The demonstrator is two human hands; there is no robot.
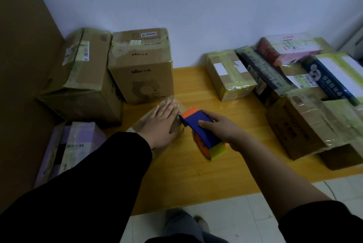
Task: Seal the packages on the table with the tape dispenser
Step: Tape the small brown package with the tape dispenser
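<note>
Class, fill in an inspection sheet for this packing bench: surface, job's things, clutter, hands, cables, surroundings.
Surface: yellow wooden table, glossy.
Job's things: blue-and-orange tape dispenser at the small package; left boxes and right boxes, already taped.
Clutter: nothing seen.
Hands: left hand flat on the small package; right hand holds the tape dispenser.
Cables: thin dark line on the floor, possibly a cord.
Surroundings: white wall, brown board at left, tiled floor.
</note>
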